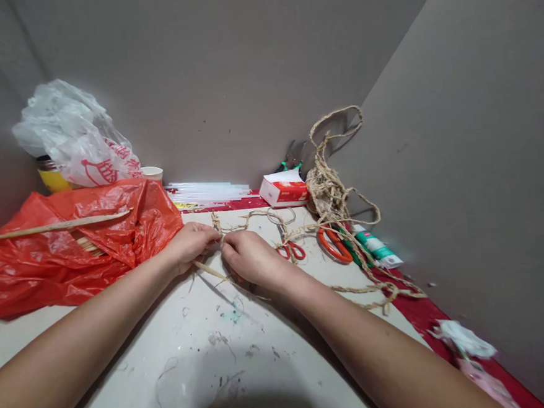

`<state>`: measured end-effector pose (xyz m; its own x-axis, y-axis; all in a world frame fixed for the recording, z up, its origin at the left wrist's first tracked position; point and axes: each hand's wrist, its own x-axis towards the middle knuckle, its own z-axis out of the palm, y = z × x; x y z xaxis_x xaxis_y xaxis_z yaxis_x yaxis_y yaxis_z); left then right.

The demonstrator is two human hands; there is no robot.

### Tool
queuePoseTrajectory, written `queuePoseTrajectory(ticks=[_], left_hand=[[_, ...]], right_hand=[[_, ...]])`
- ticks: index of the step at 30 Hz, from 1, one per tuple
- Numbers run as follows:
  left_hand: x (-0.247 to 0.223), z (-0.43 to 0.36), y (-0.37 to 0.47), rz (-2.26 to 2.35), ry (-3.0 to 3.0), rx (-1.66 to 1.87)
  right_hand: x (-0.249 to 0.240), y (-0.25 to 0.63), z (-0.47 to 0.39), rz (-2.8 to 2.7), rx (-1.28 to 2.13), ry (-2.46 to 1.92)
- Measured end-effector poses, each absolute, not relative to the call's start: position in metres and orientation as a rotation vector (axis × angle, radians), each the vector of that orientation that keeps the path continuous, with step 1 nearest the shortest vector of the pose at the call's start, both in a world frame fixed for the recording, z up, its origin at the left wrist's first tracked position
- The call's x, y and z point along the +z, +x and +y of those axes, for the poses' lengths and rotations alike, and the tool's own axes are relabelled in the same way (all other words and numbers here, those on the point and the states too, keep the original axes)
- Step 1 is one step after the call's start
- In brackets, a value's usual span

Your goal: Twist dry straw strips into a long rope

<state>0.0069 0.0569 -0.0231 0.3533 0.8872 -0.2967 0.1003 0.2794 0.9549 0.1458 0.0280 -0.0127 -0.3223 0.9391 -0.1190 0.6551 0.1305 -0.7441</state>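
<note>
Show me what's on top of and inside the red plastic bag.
A long pale strip lies across the red plastic bag; shorter pale pieces show among its folds. The rest of the inside is covered.

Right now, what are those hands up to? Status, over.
Left hand and right hand: fingers curled, nearly touching. Pale strip beneath; exact grip hidden. Red-handled scissors and braided rope beyond right hand.

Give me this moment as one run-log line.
left hand: seemingly pinching pale fibre strip | right hand: likewise, fingertips close to left's | right side: braided rope heap | left side: red plastic bag
</note>
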Motion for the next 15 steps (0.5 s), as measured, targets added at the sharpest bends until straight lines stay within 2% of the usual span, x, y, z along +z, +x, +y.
queuePoseTrajectory(ticks=[2,4,8,10,13,15], left_hand=[[-0.022,0.056,0.007,1.077,1.136,0.715],[-0.022,0.056,0.006,1.084,1.132,0.718],[-0.021,0.059,0.001,1.054,1.127,0.72],[-0.02,0.06,-0.001,1.029,1.117,0.72],[-0.017,0.061,-0.003,1.001,1.102,0.69],[-0.016,0.061,-0.003,0.999,1.098,0.676]], right_hand=[[-0.011,0.142,0.021,-2.163,0.66,-1.597],[-0.006,0.141,0.012,-2.305,0.502,-1.595],[0.013,0.151,0.005,-2.539,0.808,-1.311],[0.02,0.161,0.012,-2.312,0.886,-1.308],[0.016,0.171,0.031,-1.782,0.832,-1.421],[0.006,0.171,0.04,-1.626,1.026,-1.407]])
